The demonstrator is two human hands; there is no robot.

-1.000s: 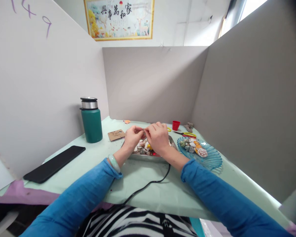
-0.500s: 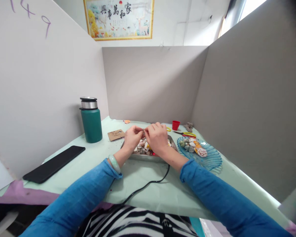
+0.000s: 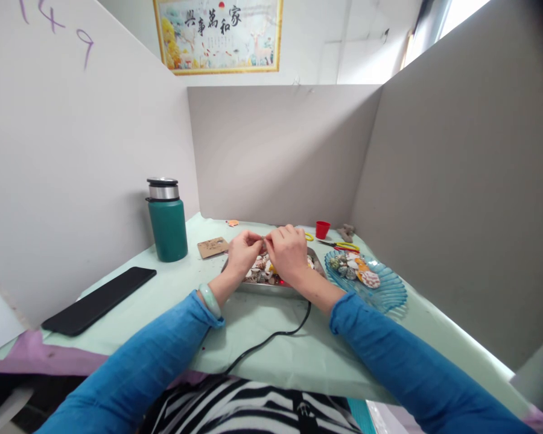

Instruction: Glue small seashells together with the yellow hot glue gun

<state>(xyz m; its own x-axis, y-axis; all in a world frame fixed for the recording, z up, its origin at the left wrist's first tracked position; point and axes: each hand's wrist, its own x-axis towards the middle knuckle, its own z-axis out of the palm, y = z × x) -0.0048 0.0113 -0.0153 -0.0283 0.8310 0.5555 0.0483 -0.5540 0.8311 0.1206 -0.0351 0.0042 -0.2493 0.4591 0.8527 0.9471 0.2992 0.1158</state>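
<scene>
Both hands meet over a metal tray (image 3: 271,290) that holds shells and small pieces. My left hand (image 3: 244,253) is closed in a pinch, its fingertips beside those of my right hand (image 3: 288,252), which is also pinched. A tiny item seems to sit between the fingertips, too small to make out. Right of the tray, a blue glass dish (image 3: 391,293) carries several shells, among them a striped one (image 3: 370,278). A brown card (image 3: 212,247) lies left of my left hand.
A green bottle (image 3: 168,229) stands at the left, behind a long black object (image 3: 100,299). Beyond the dish are a red cup (image 3: 323,229) and yellow-handled scissors (image 3: 347,246). A black cable (image 3: 271,337) runs toward the front edge. Grey panels surround the table.
</scene>
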